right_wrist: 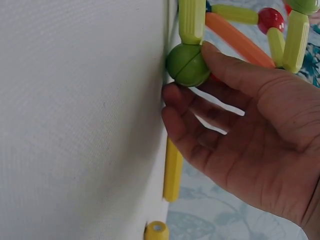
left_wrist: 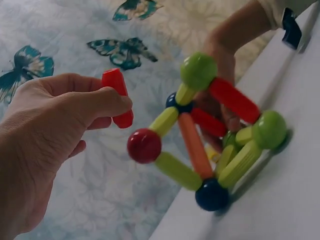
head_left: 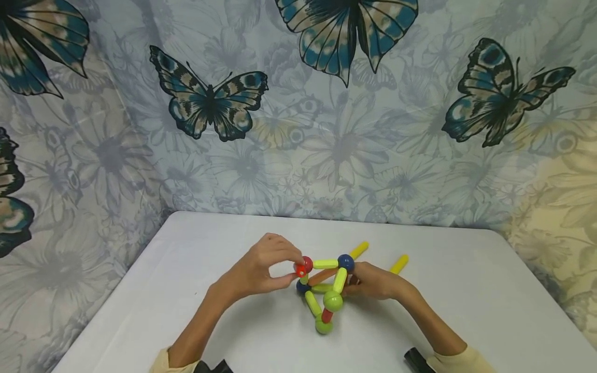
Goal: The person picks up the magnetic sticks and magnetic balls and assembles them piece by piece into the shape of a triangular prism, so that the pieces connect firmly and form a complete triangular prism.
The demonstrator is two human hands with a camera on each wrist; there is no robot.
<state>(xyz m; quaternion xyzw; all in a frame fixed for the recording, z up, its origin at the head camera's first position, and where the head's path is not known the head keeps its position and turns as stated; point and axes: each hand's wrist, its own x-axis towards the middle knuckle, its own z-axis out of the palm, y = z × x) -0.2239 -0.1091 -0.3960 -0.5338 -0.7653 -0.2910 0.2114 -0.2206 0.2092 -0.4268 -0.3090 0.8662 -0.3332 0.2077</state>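
My left hand (head_left: 268,261) pinches a short red rod (left_wrist: 117,97) between thumb and fingers. Close by is the red ball (left_wrist: 144,145) of a ball-and-rod frame; in the left wrist view a gap separates rod and ball. Lime, red and orange rods (left_wrist: 194,142) join the frame's red, blue (left_wrist: 212,194) and green balls. On the frame's right side, my right hand (head_left: 378,280) grips it low down, with thumb and fingertips at a green ball (right_wrist: 187,65) beside the tabletop. Part of the frame is hidden behind the right hand in the head view.
Two loose yellow rods lie on the white table (head_left: 224,233), one behind the frame (head_left: 359,250) and another yellow rod (head_left: 399,264) beyond the right hand. A butterfly-patterned cloth (head_left: 326,171) hangs behind the table.
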